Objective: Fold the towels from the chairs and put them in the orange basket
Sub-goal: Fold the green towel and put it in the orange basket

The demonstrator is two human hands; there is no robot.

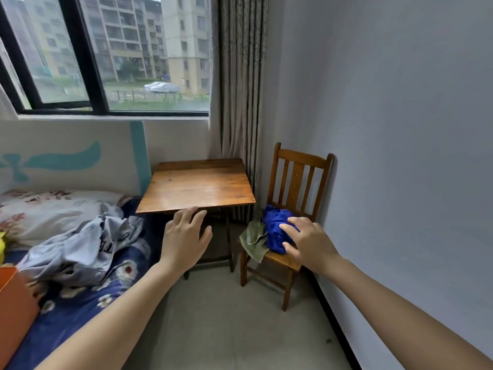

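— Where do the hands stand right now?

— Both arms are stretched out in front of the person. The right hand (309,243) has its grip spread open, fingers loose, over the crumpled blue towel (276,227) on the wooden chair (296,182). Whether the fingertips touch the cloth I cannot tell. The left hand (184,236) is open too, palm down, holding nothing, hovering in front of the near edge of the tabletop (197,184).

— And the towels?

— The blue one lies bunched on the seat, just under and beyond the right grip. A green towel (253,240) sits beside it on the side toward the left hand, drooping over the seat's front corner. The orange basket (13,308) is well off to the left of the left grip, at the frame's edge, resting on the bed (80,311).

— What about the room?

— The small wooden tabletop is bare and glossy, standing in the corner between bed and chair. The bed has a dark blue floral cover, a rumpled grey garment (80,244) and a floral pillow (48,209). Behind the tabletop hangs a patterned curtain (240,89) next to a dark-framed window (106,54) looking onto apartment blocks. The chair backs against a plain pale wall (400,129); the floor (226,329) is grey tile.
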